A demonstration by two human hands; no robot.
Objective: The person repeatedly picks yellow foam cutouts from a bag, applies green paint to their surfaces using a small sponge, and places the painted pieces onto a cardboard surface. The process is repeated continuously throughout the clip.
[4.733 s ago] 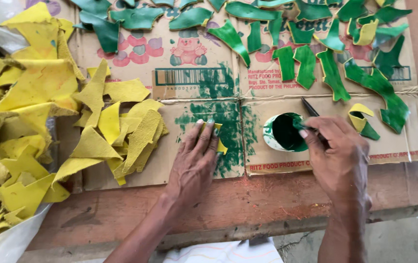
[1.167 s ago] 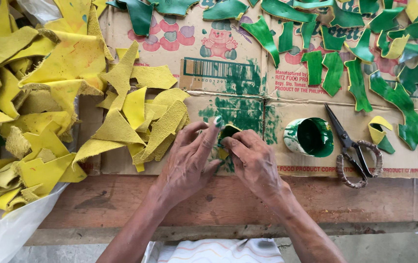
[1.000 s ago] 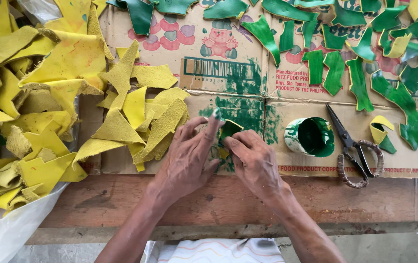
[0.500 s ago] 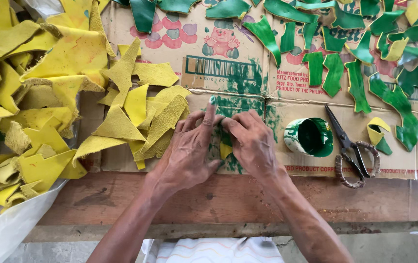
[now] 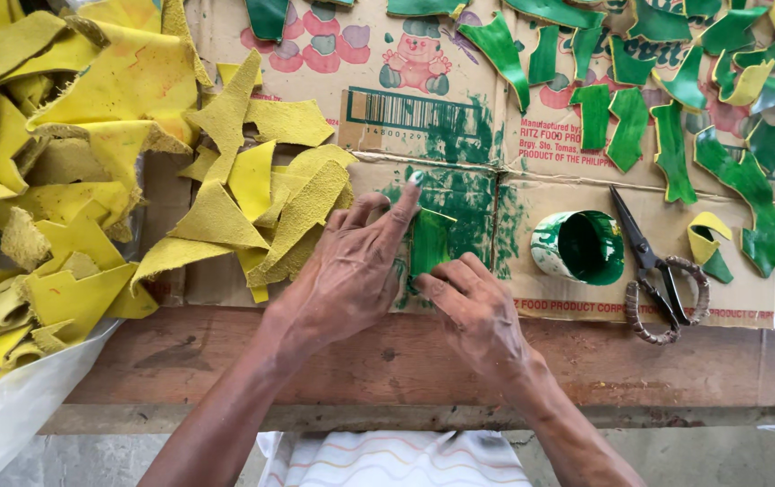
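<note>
Both hands are down on the flattened brown cardboard sheet (image 5: 333, 81), and between them lies the small green-painted leather scrap (image 5: 430, 242), flat on the paint-smeared patch at the middle of the sheet. The left hand (image 5: 351, 271) lies spread, fingers loosely extended, forefinger stretched toward one o'clock so its tip passes the scrap's top left corner; it presses rather than grasps. The right hand (image 5: 476, 311) sits at five o'clock of the scrap, fingers part curled, tips resting on its lower edge; nothing is closed inside either palm.

At nine o'clock of the left hand, the pile of yellow suede offcuts (image 5: 252, 207) crowds in, its nearest pointed edges almost touching the knuckles. At three o'clock of the scrap there is bare cardboard, then the small round cup of green paint (image 5: 579, 246), and just beyond it the black scissors with cord-wrapped handles (image 5: 654, 271), blades pointing to eleven o'clock. A curled yellow-and-green strip (image 5: 709, 243) lies further right. Up at twelve to two o'clock, rows of green-painted leather pieces (image 5: 672, 144) lie spread out, well apart from the hands. The worn wooden bench edge (image 5: 405, 361) runs across at six o'clock under both wrists.
</note>
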